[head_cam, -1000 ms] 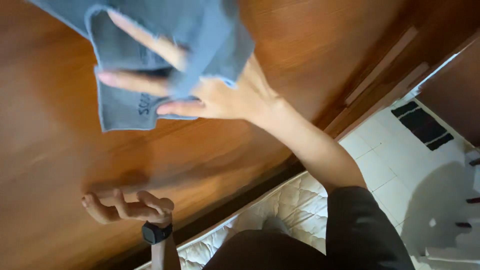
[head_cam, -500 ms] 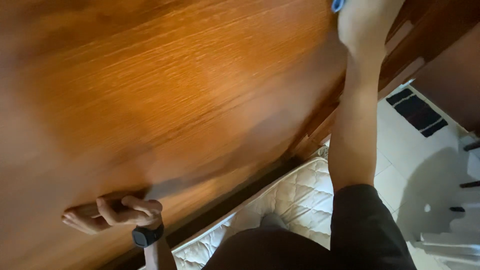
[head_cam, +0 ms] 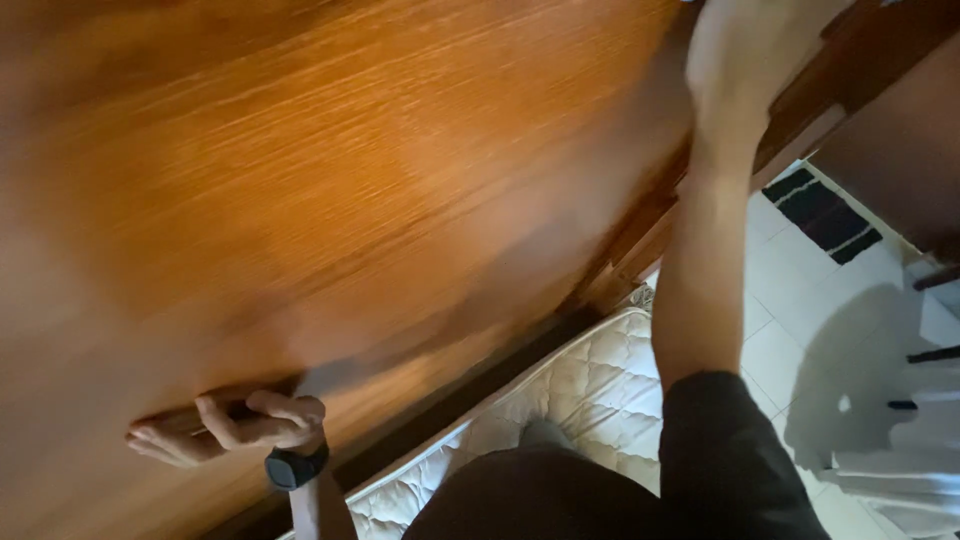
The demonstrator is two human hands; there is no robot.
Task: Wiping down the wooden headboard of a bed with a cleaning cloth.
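My left hand (head_cam: 225, 430) presses against the wooden panel (head_cam: 330, 190), fingers curled around a narrow ledge low on its face, a dark watch (head_cam: 296, 467) on my wrist. My right hand (head_cam: 745, 55) reaches to the panel's top edge; it is blurred, so I cannot tell its grip. A quilted mattress (head_cam: 590, 390) lies just below.

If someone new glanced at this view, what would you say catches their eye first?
The big glossy wooden panel fills most of the view, lit warm orange. The left hand, with a dark watch on its wrist, grips the panel low at the left, while the right hand reaches up along the panel's top right edge. Below lies a white quilted mattress beside a pale tiled floor.
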